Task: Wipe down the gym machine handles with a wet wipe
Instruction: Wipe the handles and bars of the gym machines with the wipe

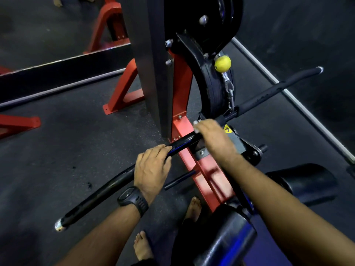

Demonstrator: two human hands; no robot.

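two bare feet [143,246] stand on the dark floor [57,141] nearest the viewer, beside a black roller pad [226,237]. just beyond, the left hand [151,167], a black watch [132,198] on its wrist, grips the long black handle bar [99,196], while the blurred right hand [211,137] curls over the bar's middle with a white wet wipe [196,123] peeking out under its fingers. farther off, a yellow ball [222,63] hangs on the cable by the red frame [203,175].
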